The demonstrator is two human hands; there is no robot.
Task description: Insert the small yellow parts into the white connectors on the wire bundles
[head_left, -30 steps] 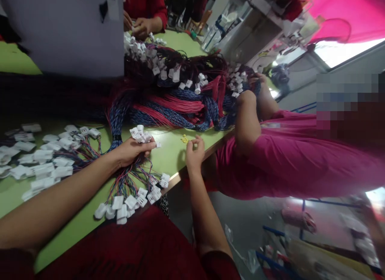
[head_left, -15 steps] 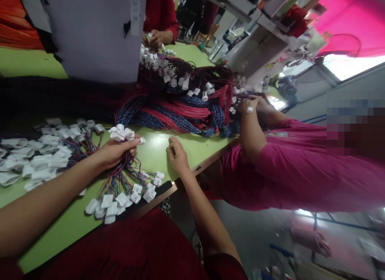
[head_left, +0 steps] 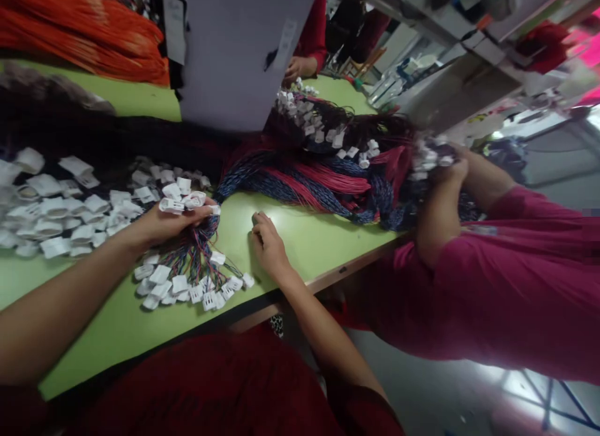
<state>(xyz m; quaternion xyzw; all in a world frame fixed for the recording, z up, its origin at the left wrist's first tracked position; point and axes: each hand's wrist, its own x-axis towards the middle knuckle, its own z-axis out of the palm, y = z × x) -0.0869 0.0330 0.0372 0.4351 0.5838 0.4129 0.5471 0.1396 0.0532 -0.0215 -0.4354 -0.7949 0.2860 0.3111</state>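
Note:
My left hand (head_left: 175,220) is closed around a bunch of thin multicoloured wires with white plastic connectors (head_left: 184,195) sticking up above the fingers. Below it the wires (head_left: 197,255) fan out over the green table, ending in more white connectors (head_left: 175,285). To the right, apart from the bunch, my right hand (head_left: 270,245) is low over the tabletop with its fingers curled together. A small dark spot shows at its fingertips, too small to name.
A large pile of white connectors (head_left: 70,217) lies at left. Blue and pink wire bundles (head_left: 309,180) cross the table (head_left: 323,242) behind my hands. A grey panel (head_left: 229,55) stands beyond. At right, a co-worker in a magenta top (head_left: 510,280) handles white connectors; another person's hand (head_left: 300,67) shows behind.
The view has swung left, so the table and co-worker appear farther right. My right hand is nearer the left one. My left hand keeps its hold on the wires.

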